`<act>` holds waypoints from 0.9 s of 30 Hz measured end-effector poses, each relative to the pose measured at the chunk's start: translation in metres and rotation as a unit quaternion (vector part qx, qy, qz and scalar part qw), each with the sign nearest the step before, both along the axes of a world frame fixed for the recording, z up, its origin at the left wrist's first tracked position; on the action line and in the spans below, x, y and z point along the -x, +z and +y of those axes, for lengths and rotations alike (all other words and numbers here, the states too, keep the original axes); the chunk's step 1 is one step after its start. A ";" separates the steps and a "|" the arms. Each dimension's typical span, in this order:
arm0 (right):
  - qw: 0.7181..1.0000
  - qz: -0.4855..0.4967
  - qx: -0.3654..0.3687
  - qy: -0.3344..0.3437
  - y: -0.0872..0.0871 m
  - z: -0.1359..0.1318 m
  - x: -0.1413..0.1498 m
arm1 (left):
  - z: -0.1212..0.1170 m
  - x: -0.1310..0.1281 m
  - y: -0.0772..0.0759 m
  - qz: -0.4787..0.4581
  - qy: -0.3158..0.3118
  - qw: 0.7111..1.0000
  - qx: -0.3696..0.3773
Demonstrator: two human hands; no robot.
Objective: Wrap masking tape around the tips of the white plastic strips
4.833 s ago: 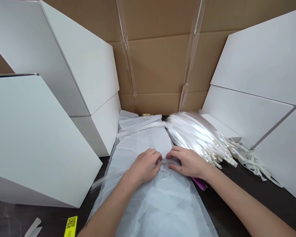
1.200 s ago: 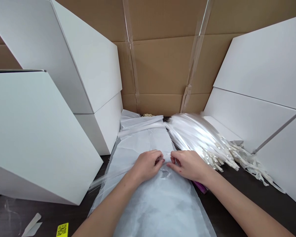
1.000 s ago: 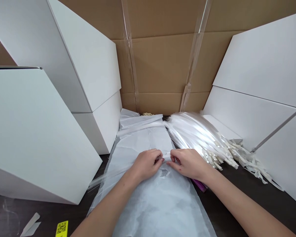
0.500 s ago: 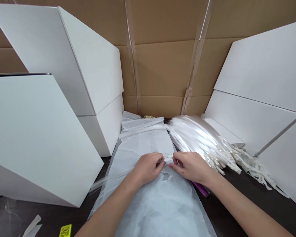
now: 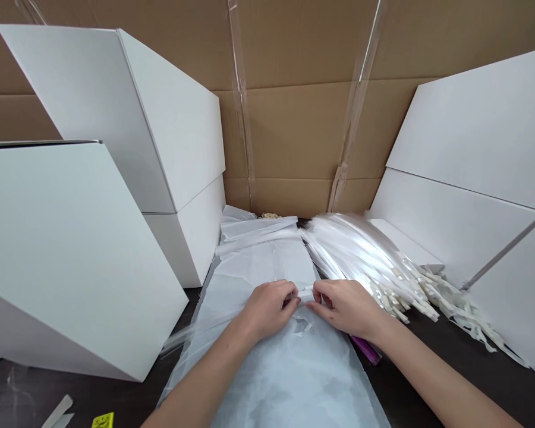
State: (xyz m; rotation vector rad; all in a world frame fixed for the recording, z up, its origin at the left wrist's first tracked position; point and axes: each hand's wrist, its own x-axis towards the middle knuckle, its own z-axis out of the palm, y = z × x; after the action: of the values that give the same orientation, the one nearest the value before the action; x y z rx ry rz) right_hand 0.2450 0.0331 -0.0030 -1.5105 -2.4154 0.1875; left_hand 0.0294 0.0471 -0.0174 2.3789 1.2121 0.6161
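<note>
Between both hands is the white end of a strand bundle, being pinched from each side. My left hand is closed on it, thumb against curled fingers. Thin translucent strands trail out leftward beneath my left forearm. My right hand pinches the same white end with thumb and fingers. Below them lies a long white translucent sheet, with a small torn-looking patch just under the fingers. A pile of shiny white strand bundles with pale wrapped ends lies right of the sheet.
White boxes stand at the left and right. Brown cardboard rises behind. On the dark table are a purple stick-like item, a yellow tag and pale scraps. Loose white strips lie at right.
The whole view has shifted slightly, so the scene sits a little lower. Both hands keep their pinch on the white end, with hardly any movement.
</note>
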 end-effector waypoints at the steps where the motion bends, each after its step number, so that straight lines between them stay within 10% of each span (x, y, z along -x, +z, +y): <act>1: 1.000 0.003 0.002 0.002 -0.001 0.000 0.000 | 0.000 0.000 0.000 0.001 -0.001 1.000 -0.001; 27: 1.000 0.011 0.003 0.011 -0.007 0.003 -0.001 | 0.000 -0.001 0.000 0.006 -0.002 1.000 -0.001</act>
State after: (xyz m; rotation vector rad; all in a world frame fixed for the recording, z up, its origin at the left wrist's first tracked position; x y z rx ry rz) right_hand 0.2462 0.0356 -0.0098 -1.4782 -2.4168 0.2145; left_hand 0.0301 0.0471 -0.0172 2.3907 1.2115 0.6028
